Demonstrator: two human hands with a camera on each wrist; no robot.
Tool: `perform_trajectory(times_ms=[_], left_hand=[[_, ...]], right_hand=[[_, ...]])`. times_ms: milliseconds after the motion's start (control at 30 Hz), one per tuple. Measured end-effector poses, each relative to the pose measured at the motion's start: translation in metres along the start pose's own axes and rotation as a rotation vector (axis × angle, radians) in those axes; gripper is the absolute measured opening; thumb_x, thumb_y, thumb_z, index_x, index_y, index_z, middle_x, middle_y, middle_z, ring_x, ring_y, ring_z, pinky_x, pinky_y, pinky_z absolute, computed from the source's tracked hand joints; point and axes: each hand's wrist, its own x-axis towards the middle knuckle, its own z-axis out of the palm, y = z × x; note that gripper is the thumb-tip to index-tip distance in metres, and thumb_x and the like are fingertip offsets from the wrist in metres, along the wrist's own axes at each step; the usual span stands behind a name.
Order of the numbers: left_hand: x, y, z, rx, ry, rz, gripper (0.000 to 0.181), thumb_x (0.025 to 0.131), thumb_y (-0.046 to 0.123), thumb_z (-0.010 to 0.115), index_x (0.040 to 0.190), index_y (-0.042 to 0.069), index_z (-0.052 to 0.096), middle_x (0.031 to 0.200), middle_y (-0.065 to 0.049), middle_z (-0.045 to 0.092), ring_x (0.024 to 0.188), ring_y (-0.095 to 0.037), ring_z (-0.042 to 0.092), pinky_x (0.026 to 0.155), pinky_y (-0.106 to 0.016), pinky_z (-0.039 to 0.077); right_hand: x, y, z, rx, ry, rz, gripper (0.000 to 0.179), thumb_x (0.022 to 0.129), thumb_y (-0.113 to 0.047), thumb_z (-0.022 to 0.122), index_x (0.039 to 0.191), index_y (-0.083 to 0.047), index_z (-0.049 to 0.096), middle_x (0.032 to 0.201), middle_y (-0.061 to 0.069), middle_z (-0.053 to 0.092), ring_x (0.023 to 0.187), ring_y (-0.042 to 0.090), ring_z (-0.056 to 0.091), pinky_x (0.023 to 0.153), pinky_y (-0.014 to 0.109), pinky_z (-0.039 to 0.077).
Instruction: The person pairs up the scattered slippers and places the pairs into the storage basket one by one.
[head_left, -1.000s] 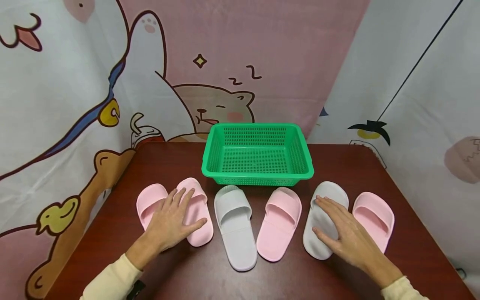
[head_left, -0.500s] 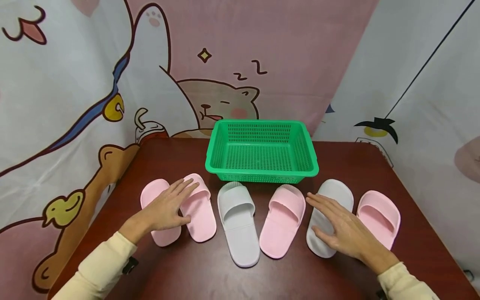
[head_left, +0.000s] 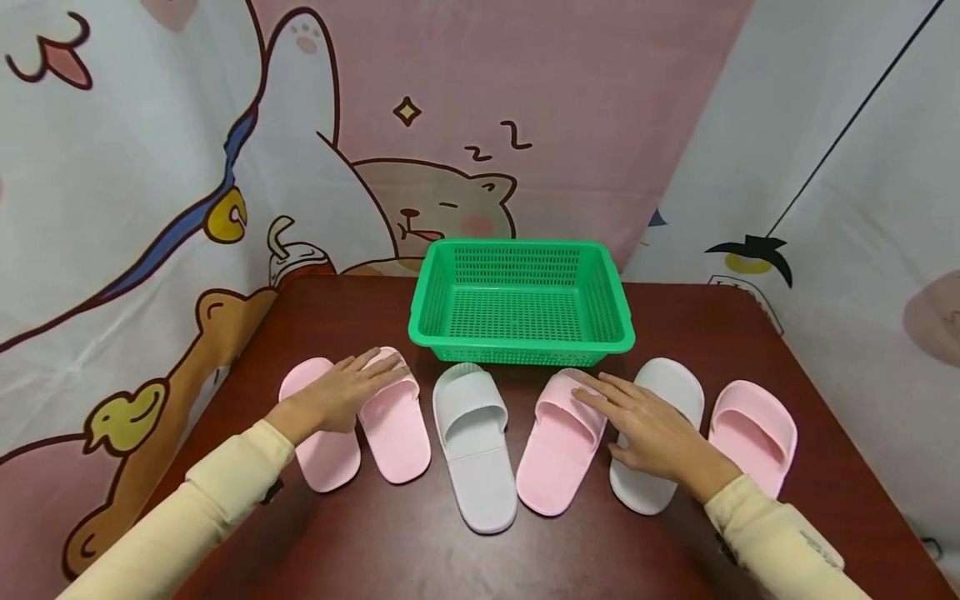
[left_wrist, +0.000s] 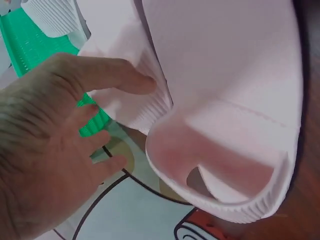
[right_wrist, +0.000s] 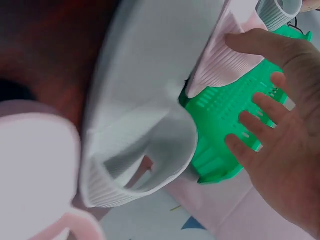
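Several slippers, pink and pale grey, lie in a row on the table. My left hand (head_left: pixel 339 400) hovers with spread fingers between the far-left pink slipper (head_left: pixel 330 460) and its pink neighbour (head_left: pixel 396 437), its fingertips over that neighbour's strap. My right hand (head_left: pixel 654 427) reaches over the right-hand grey slipper (head_left: pixel 671 385), fingertips over the strap of the pink slipper in the middle (head_left: pixel 557 467). A grey slipper (head_left: pixel 483 487) lies between the hands. In both wrist views the left hand (left_wrist: pixel 60 135) and right hand (right_wrist: pixel 285 125) hold nothing.
Behind the row stands a green perforated basket (head_left: pixel 517 343) with nothing in it. One more pink slipper (head_left: pixel 756 433) lies at the far right. The brown table (head_left: pixel 405 558) meets a cartoon-printed cloth (head_left: pixel 570 117) at the back and sides.
The right hand has moved left, from the grey slipper toward the middle pink slipper. My left hand has shifted slightly forward over the second pink slipper. The slippers and basket stay in place.
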Motion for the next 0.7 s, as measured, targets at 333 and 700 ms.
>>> perform_trajectory(times_ms=[333, 700], left_hand=[[0.007, 0.001, 0.007, 0.003, -0.04, -0.022, 0.107, 0.053, -0.002, 0.081, 0.145, 0.016, 0.028, 0.147, -0.011, 0.025, 0.127, -0.037, 0.029, 0.09, -0.055, 0.034], [0.016, -0.007, 0.011, 0.07, 0.002, 0.012, 0.108, 0.047, 0.006, 0.087, 0.141, 0.023, 0.036, 0.142, -0.008, 0.033, 0.113, -0.031, 0.04, 0.079, -0.05, 0.041]], right_hand=[[0.025, -0.003, 0.019, 0.003, -0.032, -0.129, 0.096, 0.052, 0.007, 0.068, 0.141, -0.009, 0.037, 0.145, 0.012, 0.03, 0.129, 0.034, 0.029, 0.098, 0.05, 0.029], [0.036, -0.002, 0.026, -0.075, -0.072, -0.188, 0.103, 0.042, 0.005, 0.074, 0.138, -0.001, 0.037, 0.142, 0.014, 0.034, 0.128, 0.036, 0.03, 0.1, 0.049, 0.026]])
